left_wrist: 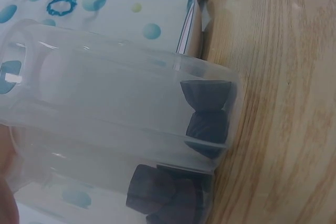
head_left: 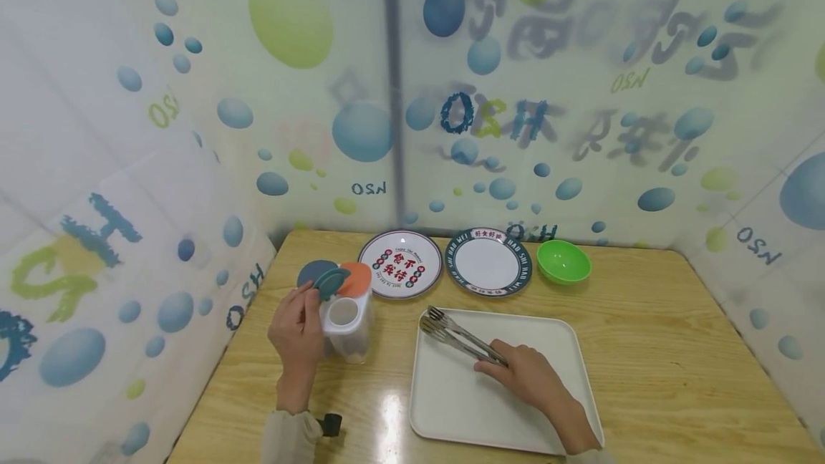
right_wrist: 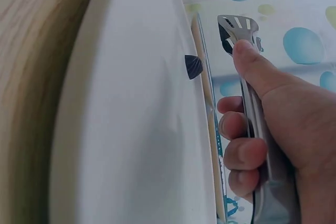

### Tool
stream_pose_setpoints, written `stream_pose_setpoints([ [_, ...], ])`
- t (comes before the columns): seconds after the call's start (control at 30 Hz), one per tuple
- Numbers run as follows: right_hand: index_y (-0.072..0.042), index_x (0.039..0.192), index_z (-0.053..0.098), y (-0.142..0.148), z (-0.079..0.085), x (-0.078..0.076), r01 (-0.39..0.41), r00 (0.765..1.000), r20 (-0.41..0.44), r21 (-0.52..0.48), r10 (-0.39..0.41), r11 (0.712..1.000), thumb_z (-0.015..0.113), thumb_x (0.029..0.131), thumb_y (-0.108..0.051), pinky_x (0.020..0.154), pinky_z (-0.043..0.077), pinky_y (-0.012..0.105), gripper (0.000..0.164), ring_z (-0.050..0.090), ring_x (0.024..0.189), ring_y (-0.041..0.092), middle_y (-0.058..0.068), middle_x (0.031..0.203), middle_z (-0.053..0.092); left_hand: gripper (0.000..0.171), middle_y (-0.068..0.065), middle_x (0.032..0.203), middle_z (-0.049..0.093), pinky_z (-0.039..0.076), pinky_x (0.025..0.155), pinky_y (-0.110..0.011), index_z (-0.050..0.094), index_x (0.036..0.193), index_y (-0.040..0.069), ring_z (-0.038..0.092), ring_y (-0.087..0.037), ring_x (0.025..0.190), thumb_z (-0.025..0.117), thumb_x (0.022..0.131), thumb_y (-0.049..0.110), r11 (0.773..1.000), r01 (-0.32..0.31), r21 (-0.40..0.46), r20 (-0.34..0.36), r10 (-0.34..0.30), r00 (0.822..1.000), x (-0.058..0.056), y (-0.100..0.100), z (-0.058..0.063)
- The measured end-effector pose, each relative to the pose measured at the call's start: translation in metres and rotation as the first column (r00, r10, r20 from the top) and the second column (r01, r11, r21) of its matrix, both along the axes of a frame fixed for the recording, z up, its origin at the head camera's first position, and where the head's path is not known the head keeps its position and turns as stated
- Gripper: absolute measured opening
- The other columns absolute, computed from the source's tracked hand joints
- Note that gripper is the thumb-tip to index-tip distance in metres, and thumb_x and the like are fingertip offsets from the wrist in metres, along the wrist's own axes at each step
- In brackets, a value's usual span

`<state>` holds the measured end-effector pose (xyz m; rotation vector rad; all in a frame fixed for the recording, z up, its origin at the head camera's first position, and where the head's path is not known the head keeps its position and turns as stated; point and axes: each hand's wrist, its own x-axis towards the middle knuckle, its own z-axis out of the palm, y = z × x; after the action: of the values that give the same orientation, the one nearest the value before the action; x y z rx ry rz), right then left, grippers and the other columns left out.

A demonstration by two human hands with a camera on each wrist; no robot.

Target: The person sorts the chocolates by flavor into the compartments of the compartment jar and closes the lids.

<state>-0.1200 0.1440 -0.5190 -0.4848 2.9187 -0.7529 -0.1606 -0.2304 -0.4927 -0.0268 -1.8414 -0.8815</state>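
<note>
Wooden worktop (head_left: 644, 321), enclosed by bubble-printed sheeting. Clear container (head_left: 346, 324), left of centre: its teal flip lid (head_left: 331, 282) is pinched by the left hand (head_left: 298, 335). White tray (head_left: 554, 339), lower centre: metal tongs (head_left: 459, 335) are gripped above it in the clenched fingers (right_wrist: 239, 156) of the right hand (head_left: 525, 374). Two plates (head_left: 488, 261) and a green bowl (head_left: 563, 261) are ranged behind.

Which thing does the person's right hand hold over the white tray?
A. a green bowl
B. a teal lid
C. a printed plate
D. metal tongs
D: the right hand grips the metal tongs above the white tray; the green bowl stands apart at the back of the table.
</note>
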Motion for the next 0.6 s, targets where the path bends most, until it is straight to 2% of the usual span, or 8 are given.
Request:
stream_pose_setpoints([
  [0.4,-0.029,0.081,0.051,-0.009,0.023,-0.002,-0.032,0.998,-0.050,-0.039,0.030,0.999,0.057,0.091,-0.060,0.050,0.030,0.020,0.033,0.035,0.052,-0.001,-0.017,0.059,0.040,0.025,-0.020,0.090,0.075,0.042,0.081,-0.007,0.066,0.069,-0.004,0.073,-0.036,0.089,0.066,0.092,0.005,1.000,0.008,0.007,-0.008,-0.008,1.000,-0.001,0.000,-0.001],
  [0.6,-0.030,0.083,0.053,-0.020,0.038,-0.001,-0.058,0.996,-0.075,-0.053,0.054,0.997,0.058,0.091,-0.059,0.051,0.031,0.020,0.031,0.037,0.054,-0.001,-0.017,0.060,0.041,0.019,-0.020,0.092,0.076,0.044,0.078,-0.012,0.071,0.076,-0.005,0.072,-0.036,0.087,0.067,0.091,0.006,1.000,0.000,0.004,-0.025,0.000,1.000,0.000,-0.001,-0.001],
])
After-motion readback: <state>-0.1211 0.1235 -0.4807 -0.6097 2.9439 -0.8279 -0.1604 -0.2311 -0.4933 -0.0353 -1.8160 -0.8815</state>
